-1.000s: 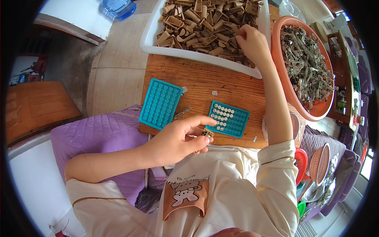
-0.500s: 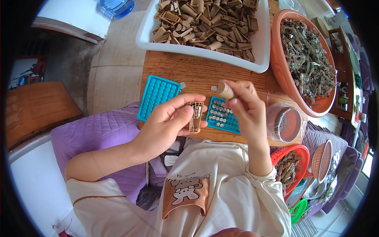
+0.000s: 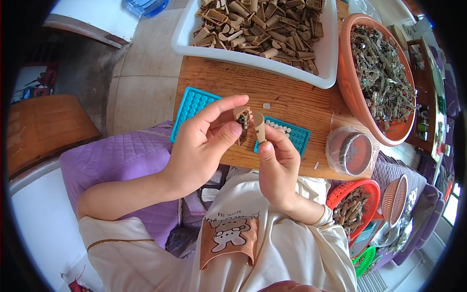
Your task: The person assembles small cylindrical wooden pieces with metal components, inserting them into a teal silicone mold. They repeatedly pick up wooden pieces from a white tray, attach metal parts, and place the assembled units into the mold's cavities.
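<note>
Two small tan plastic pieces are held above the near edge of the wooden board [image 3: 296,104]. The tan housing piece [image 3: 241,122] is pinched between thumb and forefinger of the left hand [image 3: 202,146]; the tan cover piece [image 3: 259,127] is pinched by the fingertips of the right hand [image 3: 277,165], just beside the first, nearly touching. Behind the hands, two teal grid trays [image 3: 192,104] lie flat on the board, the right one partly hidden. A clear round container [image 3: 351,152] sits at the board's right end. Farther off, a white tray [image 3: 253,58] is filled with tan parts, and an orange basin [image 3: 348,92] is filled with dark tangled pieces.
</note>
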Demonstrator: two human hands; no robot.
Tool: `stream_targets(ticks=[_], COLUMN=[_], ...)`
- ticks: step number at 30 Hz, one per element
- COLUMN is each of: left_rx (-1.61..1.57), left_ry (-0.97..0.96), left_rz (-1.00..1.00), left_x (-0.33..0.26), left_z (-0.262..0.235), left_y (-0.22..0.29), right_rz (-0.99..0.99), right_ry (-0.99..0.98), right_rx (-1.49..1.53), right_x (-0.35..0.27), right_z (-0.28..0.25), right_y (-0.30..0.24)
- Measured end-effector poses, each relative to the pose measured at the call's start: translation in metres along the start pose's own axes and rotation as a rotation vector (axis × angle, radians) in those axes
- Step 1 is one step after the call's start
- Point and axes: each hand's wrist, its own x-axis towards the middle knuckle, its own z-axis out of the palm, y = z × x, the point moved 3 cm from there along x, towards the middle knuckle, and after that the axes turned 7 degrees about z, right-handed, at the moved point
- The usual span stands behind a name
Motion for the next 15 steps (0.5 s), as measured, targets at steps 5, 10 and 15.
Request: stream_targets(ticks=[5,10,15], left_rx=[-0.030,-0.082,-0.015], left_ry=[-0.075,-0.072,-0.049], left_rz=[0.085,0.118,0.192], left_x=[-0.002,-0.005,-0.005], left_z=[0.002,0.004,0.004], left_y=[0.005,0.004,0.002], right_rz=[-0.031,-0.053,-0.094], right_ry=[0.017,0.014,0.031], right_rx=[0.046,0.005,-0.060], right_x=[-0.001,-0.001,-0.001], right_z=[0.010,0.010,0.011], right_y=[-0.006,0.003,0.008])
